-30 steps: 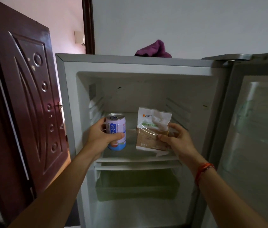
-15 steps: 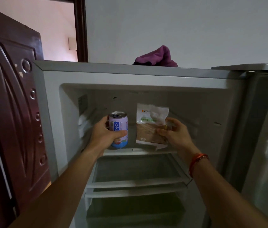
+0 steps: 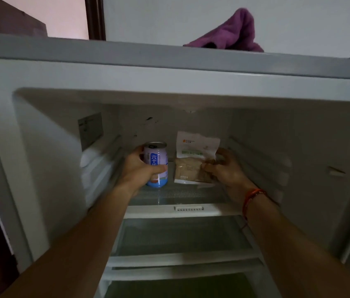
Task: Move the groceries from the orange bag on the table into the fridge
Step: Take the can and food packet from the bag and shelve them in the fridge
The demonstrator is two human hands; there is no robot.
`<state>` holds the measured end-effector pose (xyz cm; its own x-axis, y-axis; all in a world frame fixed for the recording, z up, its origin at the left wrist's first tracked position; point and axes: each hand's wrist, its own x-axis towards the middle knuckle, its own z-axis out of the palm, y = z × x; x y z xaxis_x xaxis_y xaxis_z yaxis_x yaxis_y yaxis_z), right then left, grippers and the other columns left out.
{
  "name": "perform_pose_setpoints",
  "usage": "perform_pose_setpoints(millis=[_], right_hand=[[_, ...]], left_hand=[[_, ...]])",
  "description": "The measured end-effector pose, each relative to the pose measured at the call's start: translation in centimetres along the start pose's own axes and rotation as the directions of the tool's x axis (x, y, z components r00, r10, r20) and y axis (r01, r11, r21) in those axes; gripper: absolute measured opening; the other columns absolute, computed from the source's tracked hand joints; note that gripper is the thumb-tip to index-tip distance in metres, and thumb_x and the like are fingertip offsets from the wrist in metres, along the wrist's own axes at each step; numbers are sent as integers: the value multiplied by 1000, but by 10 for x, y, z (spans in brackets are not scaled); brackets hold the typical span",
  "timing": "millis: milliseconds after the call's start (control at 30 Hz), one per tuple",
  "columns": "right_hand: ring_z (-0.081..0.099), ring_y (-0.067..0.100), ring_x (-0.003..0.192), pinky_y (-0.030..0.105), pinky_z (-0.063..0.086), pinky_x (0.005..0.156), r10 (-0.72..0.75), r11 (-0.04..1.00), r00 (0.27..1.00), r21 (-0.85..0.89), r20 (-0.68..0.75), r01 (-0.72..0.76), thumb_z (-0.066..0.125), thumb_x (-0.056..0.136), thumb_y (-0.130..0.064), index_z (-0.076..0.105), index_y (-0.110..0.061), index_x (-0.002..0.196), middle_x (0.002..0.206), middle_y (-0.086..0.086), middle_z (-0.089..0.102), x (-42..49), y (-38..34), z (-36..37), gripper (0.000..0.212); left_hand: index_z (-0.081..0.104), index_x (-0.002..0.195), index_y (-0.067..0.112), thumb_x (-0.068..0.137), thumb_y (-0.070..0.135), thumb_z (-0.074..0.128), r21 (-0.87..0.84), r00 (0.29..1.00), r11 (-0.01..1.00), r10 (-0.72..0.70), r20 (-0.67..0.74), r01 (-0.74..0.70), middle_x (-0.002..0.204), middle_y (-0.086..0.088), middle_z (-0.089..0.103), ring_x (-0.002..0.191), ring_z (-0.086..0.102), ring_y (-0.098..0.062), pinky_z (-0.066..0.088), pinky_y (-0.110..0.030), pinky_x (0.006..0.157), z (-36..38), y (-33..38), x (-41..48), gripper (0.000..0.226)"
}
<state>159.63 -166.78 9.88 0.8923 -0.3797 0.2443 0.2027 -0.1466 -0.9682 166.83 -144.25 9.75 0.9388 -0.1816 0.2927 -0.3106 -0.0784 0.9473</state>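
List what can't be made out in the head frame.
Head view, can label: partly covered by the left hand, print blurred.
Head view, packet text: too small; its right side behind the right hand.
Head view, orange bag and table: outside the frame.

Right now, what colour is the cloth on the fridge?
The cloth is purple; head view.

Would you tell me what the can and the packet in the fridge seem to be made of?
The can: likely aluminium, silvery rim at the top, glossy printed label. The packet: seemingly thin plastic film, crinkled, partly clear, brown contents showing through its lower half.
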Motion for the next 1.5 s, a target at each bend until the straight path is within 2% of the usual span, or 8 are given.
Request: perform_pose_setpoints(millis=[100,367,533,800,967,1200,1367,1500], right_hand=[[67,12,71,24,54,57,-20,998,1000,-60,7,20,69,86,12,62,-19,104,87,3,69,13,5,-2,37],[64,13,65,26,55,54,-10,982,999,-188,45,18,72,82,13,61,-15,126,85,9,68,35,14,-7,53],[66,11,68,37,62,77,-33,978,997,-204,65,46,76,76,13,65,-16,123,95,18,72,38,18,-11,56],[67,21,75,34,59,63,-68,964,997,-257,23,71,74,82,11,60,-28,102,87,11,70,38,16,-4,45],[62,8,58,20,51,49,-64,965,997,-251,38,72,69,84,15,60,-15,114,73,4,63,40,17,-3,44],[65,7,76,21,57,62,-52,960,996,-270,70,69,72,83,12,54,-31,98,88,-3,66,34,9,-1,48],[69,20,97,43,58,91,-36,957,999,-287,27,42,80,77,3,56,-35,90,96,-9,69,27,3,-1,47],[59,25,125,46,48,108,-27,943,1000,-332,-12,21,86,73,-21,47,-21,144,128,-2,61,15,-4,0,81]], left_hand=[[62,108,13,65,-3,86,-4,1000,1000,-2,-10,1,98,-5,70,85,70,-20,55,-24,54,2,-4,10,53],[62,109,14,66,-2,85,2,1000,1000,5,-15,-5,99,-5,70,86,69,-19,57,-27,62,0,-13,29,52],[61,113,10,68,-1,85,-8,1000,1000,29,-8,-29,102,-8,70,85,69,-19,57,-25,57,1,-19,33,53],[62,112,15,66,3,87,12,999,999,37,-4,-37,104,-8,71,92,70,-24,60,-39,74,-1,-23,36,54],[62,106,20,65,4,87,26,999,999,43,-4,-43,103,-6,71,92,70,-23,59,-44,82,0,-25,39,51],[60,113,17,67,7,87,44,998,998,49,25,-50,104,-5,70,92,70,-20,60,-33,70,0,-19,34,54],[57,119,15,70,9,86,75,997,995,69,43,-72,109,-1,65,93,67,-14,58,-21,62,-2,-13,23,57],[54,119,17,72,8,84,89,995,991,98,20,-99,105,5,62,91,65,-12,62,-31,68,-4,-4,10,56]])
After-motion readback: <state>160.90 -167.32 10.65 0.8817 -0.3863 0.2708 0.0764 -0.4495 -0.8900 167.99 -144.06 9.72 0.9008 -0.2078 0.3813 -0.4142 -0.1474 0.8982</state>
